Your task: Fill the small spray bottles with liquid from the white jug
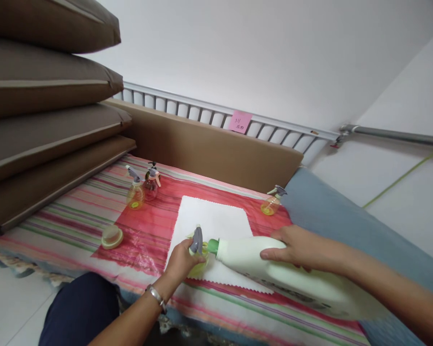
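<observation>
right hand [298,247] gripped large pale green bottle [245,254], tipped nearly onto its side. green spout [212,246] sat close by small spray bottle [198,271] in left hand [182,264]; contact unclear. white cloth [211,214] lay below, over red sheet [140,235].

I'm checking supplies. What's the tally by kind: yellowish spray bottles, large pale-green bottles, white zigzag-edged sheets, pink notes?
Yellowish spray bottles: 3
Large pale-green bottle: 1
White zigzag-edged sheet: 1
Pink note: 1
Total: 6
</observation>
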Motion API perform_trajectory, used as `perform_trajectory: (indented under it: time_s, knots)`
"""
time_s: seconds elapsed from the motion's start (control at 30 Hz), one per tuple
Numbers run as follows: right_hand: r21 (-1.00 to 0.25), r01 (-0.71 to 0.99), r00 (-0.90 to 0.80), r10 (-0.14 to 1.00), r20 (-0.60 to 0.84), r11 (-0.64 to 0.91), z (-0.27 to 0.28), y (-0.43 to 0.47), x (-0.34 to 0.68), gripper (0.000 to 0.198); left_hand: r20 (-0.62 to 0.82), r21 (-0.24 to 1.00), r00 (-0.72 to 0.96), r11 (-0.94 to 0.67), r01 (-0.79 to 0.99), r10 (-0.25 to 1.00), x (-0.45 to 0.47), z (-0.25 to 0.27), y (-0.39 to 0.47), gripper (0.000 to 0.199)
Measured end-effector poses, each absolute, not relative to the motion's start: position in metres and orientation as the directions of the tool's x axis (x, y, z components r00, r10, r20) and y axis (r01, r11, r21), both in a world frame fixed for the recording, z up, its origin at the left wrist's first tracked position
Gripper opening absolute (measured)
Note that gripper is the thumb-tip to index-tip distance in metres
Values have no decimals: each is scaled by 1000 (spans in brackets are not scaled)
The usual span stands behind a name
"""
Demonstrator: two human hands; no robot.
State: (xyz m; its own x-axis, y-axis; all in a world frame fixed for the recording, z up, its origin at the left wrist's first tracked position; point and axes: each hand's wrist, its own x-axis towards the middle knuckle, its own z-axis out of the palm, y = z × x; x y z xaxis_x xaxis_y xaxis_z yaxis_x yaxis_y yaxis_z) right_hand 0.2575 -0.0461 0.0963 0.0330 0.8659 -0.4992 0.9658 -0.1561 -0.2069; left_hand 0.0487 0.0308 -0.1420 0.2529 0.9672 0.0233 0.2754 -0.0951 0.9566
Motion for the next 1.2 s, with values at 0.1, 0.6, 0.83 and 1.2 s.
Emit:
perform_trajectory:
  time_s: [0.1, 0.6, 0.83, 1.2]
  knots:
    - [-196, 968, 36, 858, -513, -157, 95, -44, 259, 33, 13, 956, 253, -87, 280, 967, 48, -141, 31, 37]
    - [-283, 943, 27, 889, -458, -174, 76, -53, 279, 37, -20, 974, 268, -42, 224, 963, 48, -144, 34, 44]
    - [-493, 849, -5, 929, -371, -192, 45, -62, 306, 38, -68, 982, 270, 16, 189, 960, 46, -145, 36, 50]
    - [-987, 122, 441, 897, -38, -101, -2, -53, 331, 47, -151, 976, 262, 102, 190, 953, 48, -140, 33, 49]
